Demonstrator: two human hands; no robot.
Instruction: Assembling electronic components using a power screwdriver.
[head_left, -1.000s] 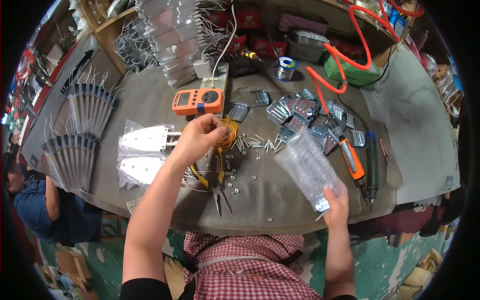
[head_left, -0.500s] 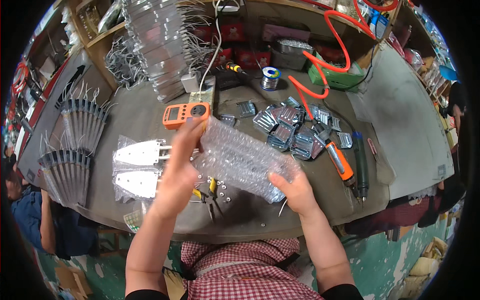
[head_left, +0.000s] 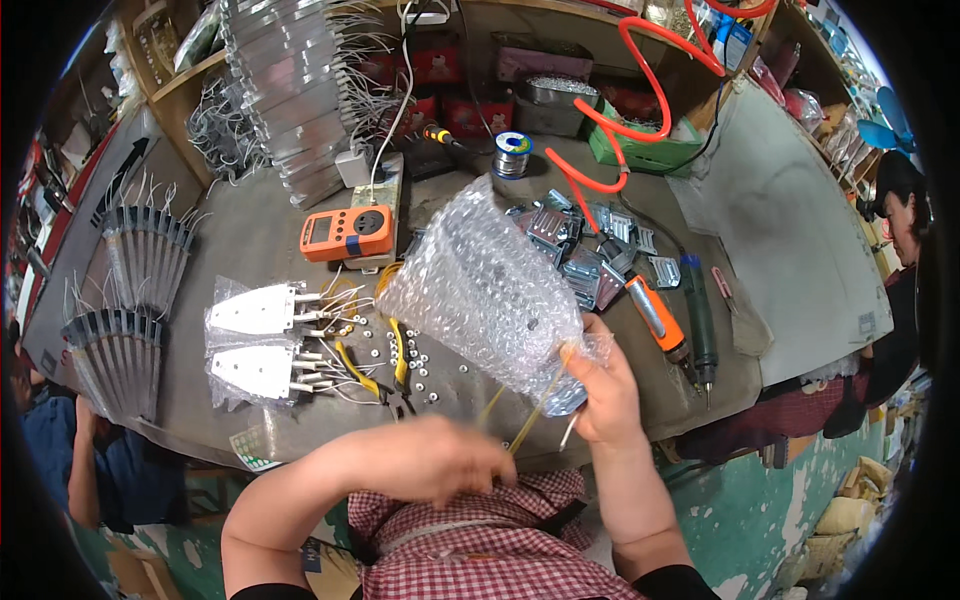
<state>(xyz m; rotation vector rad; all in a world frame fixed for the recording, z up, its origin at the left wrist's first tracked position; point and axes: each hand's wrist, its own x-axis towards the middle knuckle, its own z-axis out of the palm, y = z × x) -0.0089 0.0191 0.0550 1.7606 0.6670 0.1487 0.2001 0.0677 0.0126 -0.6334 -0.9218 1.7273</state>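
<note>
With our right hand (head_left: pixel 608 392) gripping the bubble-wrapped bundle (head_left: pixel 490 285) above the bench (head_left: pixel 252 225) and our blurred left hand (head_left: pixel 440 462) apparently holding the yellow band (head_left: pixel 541 405), we should stretch it evenly.

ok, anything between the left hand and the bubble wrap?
Nothing visible blocks it. Only a yellowish band spans the gap, running from the right hand at the bubble wrap's near end toward the blurred left hand. The pliers lie on the bench, off that line.
</note>
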